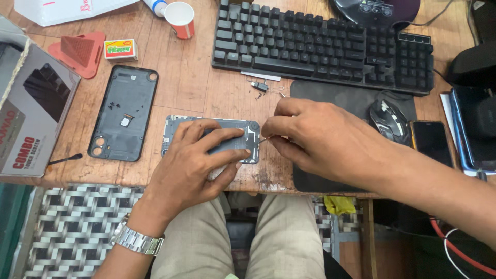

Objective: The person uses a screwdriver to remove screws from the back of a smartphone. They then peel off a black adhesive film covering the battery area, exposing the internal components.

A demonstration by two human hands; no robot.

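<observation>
An opened phone (247, 135) lies flat near the front edge of the wooden desk (191, 88), its inner frame facing up. My left hand (199, 160) rests on top of it, fingers spread, pressing it down. My right hand (315, 139) pinches a thin metal tool (264, 139) whose tip touches the phone's right end. The phone's dark back cover (124, 113) lies separately to the left with small parts on it.
A black keyboard (320, 44) lies at the back, and a mouse (388, 119) sits on a dark pad (330, 95). Another phone (431, 143) lies at right. A box (31, 119), red triangular pick (77, 51), small carton (120, 50), cup (180, 19) and small metal bits (261, 86) lie around.
</observation>
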